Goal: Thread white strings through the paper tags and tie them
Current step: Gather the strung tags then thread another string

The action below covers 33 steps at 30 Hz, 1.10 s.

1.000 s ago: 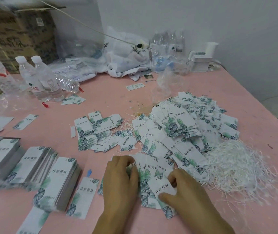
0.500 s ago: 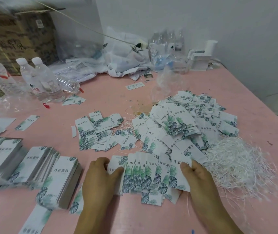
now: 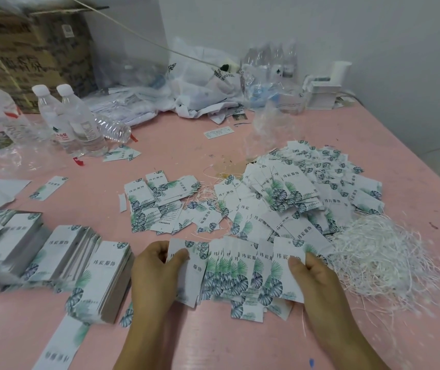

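Nearest, the left hand (image 3: 157,273) and right hand (image 3: 317,284) form one grip, curled on opposite ends of a fanned row of paper tags (image 3: 240,271): flat white rectangles printed with green leaves, overlapping like cards and low over the pink desk (image 3: 213,343). Left of the grip sit squared, thick stacks of tags (image 3: 106,273). Right of it lies a wiry tangle of white strings (image 3: 381,260). Beyond, a loose heap of tags (image 3: 293,198) spreads, then clear plastic bottles (image 3: 77,121) far left.
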Motion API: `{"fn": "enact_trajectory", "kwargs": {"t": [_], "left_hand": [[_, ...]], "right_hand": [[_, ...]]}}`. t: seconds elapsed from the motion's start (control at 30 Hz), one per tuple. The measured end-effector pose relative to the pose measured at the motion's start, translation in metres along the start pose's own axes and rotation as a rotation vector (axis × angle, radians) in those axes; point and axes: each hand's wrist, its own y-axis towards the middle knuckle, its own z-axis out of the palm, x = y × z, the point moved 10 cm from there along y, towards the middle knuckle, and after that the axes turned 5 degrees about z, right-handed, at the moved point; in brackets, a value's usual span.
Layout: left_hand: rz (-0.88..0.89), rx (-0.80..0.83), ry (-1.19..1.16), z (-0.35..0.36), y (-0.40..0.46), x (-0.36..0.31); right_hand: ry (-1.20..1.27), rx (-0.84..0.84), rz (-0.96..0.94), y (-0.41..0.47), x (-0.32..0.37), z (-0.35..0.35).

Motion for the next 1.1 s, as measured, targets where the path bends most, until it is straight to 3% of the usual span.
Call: {"fn": "enact_trajectory", "kwargs": {"t": [0.23,0.37,0.57,0.8,0.93,1.1], "left_hand": [[0.048,0.019,0.183,0.009,-0.004,-0.003],[0.251,-0.006,0.419,0.016,-0.013,-0.030],[0.430,0.222,0.523,0.065,-0.040,-0.050],[0.538,0.255,0.375,0.076,-0.054,-0.064],[0.509,0.394,0.176,0.088,-0.071,-0.069],[0.571,0.437,0.397,0.111,-0.091,-0.068]], "right_hand": [[-0.056,-0.030,-0.080,-0.001,0.008,-0.005],[-0.160,-0.060,-0.089,0.002,0.003,-0.009],[-0.358,-0.061,-0.085,0.007,-0.002,-0.004],[-0.538,-0.080,-0.136,0.006,0.004,-0.003],[-0.541,-0.081,-0.147,0.006,0.004,-0.004],[-0.517,-0.114,-0.180,0.007,0.009,-0.009]]}}
